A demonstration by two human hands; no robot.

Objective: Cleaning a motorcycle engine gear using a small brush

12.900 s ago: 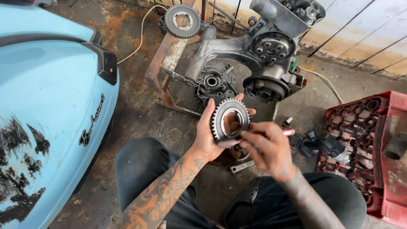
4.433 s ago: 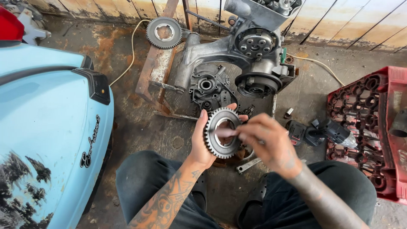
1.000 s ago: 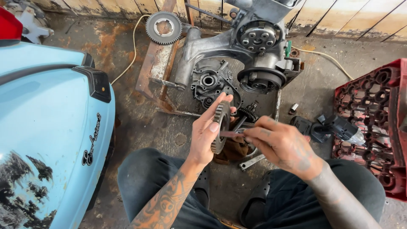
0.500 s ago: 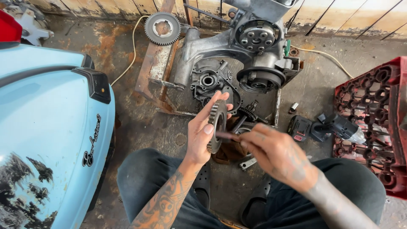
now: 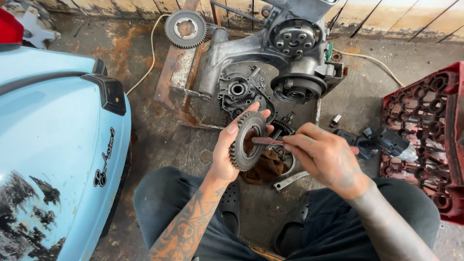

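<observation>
My left hand [image 5: 228, 153] grips a large toothed gear ring [image 5: 245, 141], held upright and edge-on, thumb on its near rim and fingers over the top. My right hand [image 5: 325, 157] pinches a thin dark metal tool [image 5: 267, 141] whose tip pokes into the gear's open centre from the right. Both hands hover above a small gear shaft [image 5: 284, 125] and a brown rag [image 5: 265, 168] on the floor, just in front of a grey scooter engine case [image 5: 270, 63].
A light blue scooter body [image 5: 53, 159] fills the left side. A second gear [image 5: 185, 28] lies at the back on a rusty metal frame [image 5: 175, 82]. A red plastic crate [image 5: 425, 140] stands at the right, a black power tool [image 5: 382, 142] beside it, a wrench [image 5: 289, 181] by my knee.
The gear has turned from face-on to edge-on in my left hand. My right hand has kept the thin tool at the gear's centre, shifting slightly right.
</observation>
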